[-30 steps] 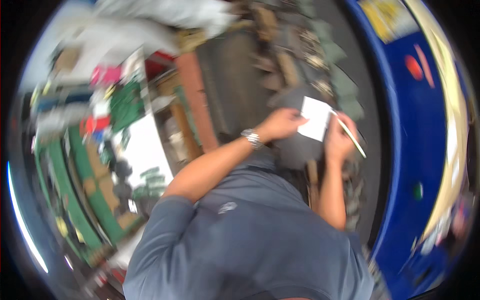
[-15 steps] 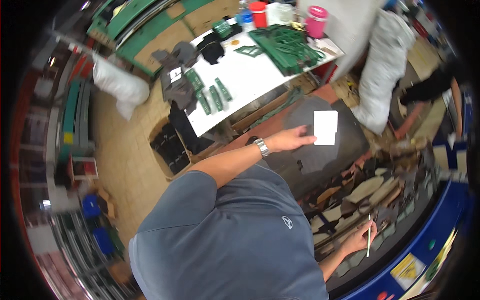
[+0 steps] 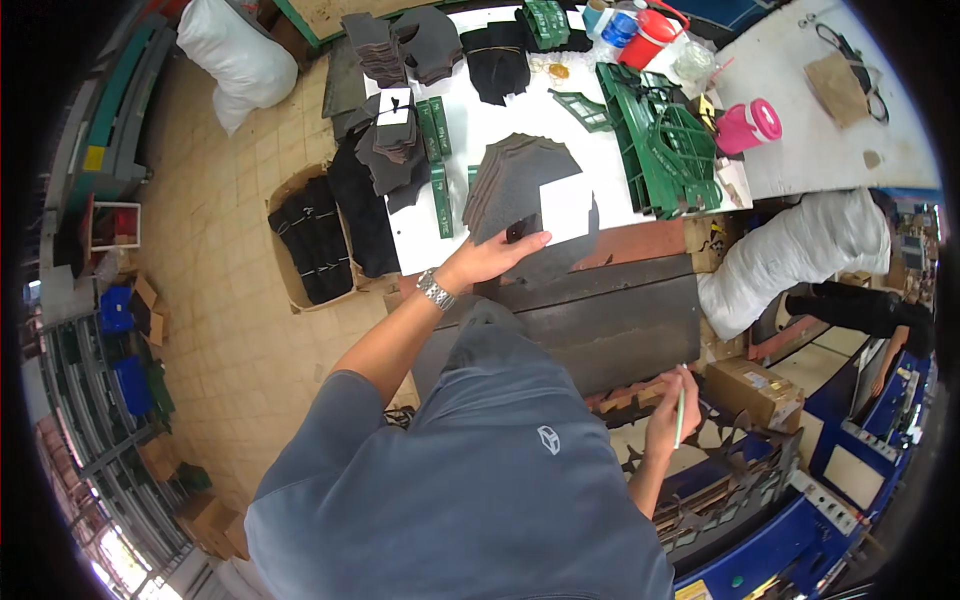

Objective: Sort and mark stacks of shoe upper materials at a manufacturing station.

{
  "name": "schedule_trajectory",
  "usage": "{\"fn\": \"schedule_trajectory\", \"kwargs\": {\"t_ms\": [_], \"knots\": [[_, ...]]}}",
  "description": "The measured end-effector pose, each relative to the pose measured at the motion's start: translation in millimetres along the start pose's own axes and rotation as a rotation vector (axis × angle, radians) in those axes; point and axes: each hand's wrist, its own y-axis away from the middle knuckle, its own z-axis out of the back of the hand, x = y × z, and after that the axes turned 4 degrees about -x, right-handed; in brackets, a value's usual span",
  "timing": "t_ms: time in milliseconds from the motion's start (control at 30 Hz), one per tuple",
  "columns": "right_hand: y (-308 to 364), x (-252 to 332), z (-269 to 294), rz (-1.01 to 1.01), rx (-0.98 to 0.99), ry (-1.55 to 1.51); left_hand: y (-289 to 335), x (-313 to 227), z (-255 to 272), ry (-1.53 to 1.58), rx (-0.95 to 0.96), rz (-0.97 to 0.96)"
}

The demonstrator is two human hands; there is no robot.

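My left hand (image 3: pixel 490 258), with a metal watch on its wrist, grips the near edge of a stack of dark grey cut sheet pieces (image 3: pixel 520 170). The stack is over the near edge of the white table (image 3: pixel 530 100). On top of it lies a white paper card (image 3: pixel 566 212), by my fingertips. Lower right, my right hand (image 3: pixel 660 420) is closed round a slim pale stick, like a pen (image 3: pixel 680 418), held upright. Whether the pieces rest on the table top or hang just above it, I cannot tell.
Green slotted templates (image 3: pixel 665 140), a red jug (image 3: pixel 650 40) and a pink jug (image 3: pixel 748 127) stand on the table's right. More grey pieces (image 3: pixel 390 150) and green strips (image 3: pixel 438 170) lie left. A carton of black bundles (image 3: pixel 312 240) is on the floor. White sacks (image 3: pixel 800 255) stand right.
The grey stack and its card have moved from the dark board up to the white table with my left hand. My right hand has risen, still holding the pale stick. The view has turned.
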Motion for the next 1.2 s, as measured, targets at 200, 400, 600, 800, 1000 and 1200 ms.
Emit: {"fn": "schedule_trajectory", "kwargs": {"t_ms": [200, 400, 600, 800, 1000, 1200], "knots": [[-66, 44, -50, 0.039, 0.217, -0.022, -22, -33, 35, -0.132, 0.209, -0.058], [-104, 58, -70, 0.145, 0.275, 0.025, -11, -82, 42, -0.289, 0.184, -0.026], [-126, 53, -76, 0.185, 0.300, -0.011, -10, -104, 37, -0.444, 0.054, -0.033], [-140, 29, -61, 0.195, 0.312, -0.072, -16, -86, 6, -0.464, -0.030, -0.071], [-144, -16, -34, 0.140, 0.337, -0.150, 5, -93, -48, -0.482, -0.130, -0.593], [-150, -39, -24, 0.305, 0.337, -0.534, 35, -96, -117, -0.892, -0.004, -1.061]]}}
